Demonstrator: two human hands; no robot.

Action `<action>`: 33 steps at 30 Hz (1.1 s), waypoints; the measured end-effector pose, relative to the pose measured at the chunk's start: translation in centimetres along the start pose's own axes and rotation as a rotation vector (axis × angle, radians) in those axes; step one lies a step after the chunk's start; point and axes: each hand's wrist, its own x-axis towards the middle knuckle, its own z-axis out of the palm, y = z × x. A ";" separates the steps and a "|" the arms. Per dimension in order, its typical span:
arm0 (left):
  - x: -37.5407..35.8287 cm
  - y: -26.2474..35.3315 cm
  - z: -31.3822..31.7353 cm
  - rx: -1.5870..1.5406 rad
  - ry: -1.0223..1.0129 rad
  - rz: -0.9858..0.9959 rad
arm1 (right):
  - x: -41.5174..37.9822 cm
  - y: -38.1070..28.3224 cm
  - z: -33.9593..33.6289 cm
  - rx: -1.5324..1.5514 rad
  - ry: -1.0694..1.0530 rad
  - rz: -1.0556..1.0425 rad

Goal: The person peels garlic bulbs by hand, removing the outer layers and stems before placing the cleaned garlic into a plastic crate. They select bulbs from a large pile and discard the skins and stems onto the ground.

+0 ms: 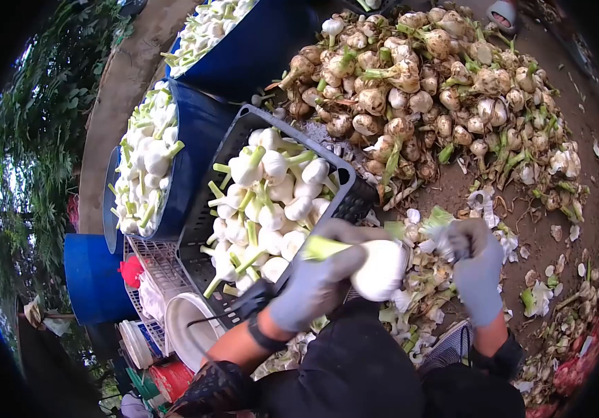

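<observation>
A white peeled garlic bulb (377, 270) with a short green stem is held in my left hand (324, 275), in a grey glove, its fingers wrapped round the stem end. To the right of the bulb is my right hand (472, 261), also gloved and blurred, with its fingers closed near some loose peel; what it holds, if anything, cannot be made out. Just beyond my left hand a dark crate (345, 167) holds many clean garlic bulbs (271, 216).
A big heap of unpeeled, soil-stained garlic (418, 90) lies on the ground ahead. Blue tubs (198, 146) of clean garlic stand at the left, near a blue barrel (90, 279) and a white bucket (191, 327). Peel scraps (418, 313) litter the ground between my legs.
</observation>
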 end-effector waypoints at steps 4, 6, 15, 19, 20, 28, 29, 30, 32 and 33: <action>-1.8 8.2 -5.8 1.271 0.283 0.440 | -1.1 4.0 -1.8 -0.273 0.155 0.110; 0.1 10.1 -6.8 1.093 0.490 0.628 | -1.7 4.5 -1.8 -0.411 -0.008 -0.116; 4.5 12.1 -14.3 2.110 0.245 0.075 | -2.4 3.2 -2.0 -0.307 -0.046 0.049; -0.2 11.3 -15.3 2.111 0.117 -0.336 | -3.4 5.3 -2.7 -0.294 -0.044 0.114; -0.4 11.6 -14.5 2.062 0.124 -0.097 | -3.5 5.6 -2.7 -0.298 -0.050 0.128; 7.1 5.5 -2.0 1.776 0.042 0.737 | -1.7 12.7 -2.1 -0.909 -0.139 0.054; 7.7 3.8 -0.1 1.591 -0.146 0.660 | -2.8 12.0 -2.0 -0.872 -0.219 0.075; 8.5 1.6 1.9 1.551 -0.314 0.674 | -4.2 11.3 -1.7 -0.833 -0.301 0.086; 10.7 -3.9 3.1 1.421 -0.507 0.457 | -7.3 10.5 -1.1 -0.888 -0.531 0.094; 12.4 -6.9 2.6 1.492 -0.581 0.267 | -8.8 10.1 -1.1 -0.884 -0.605 0.085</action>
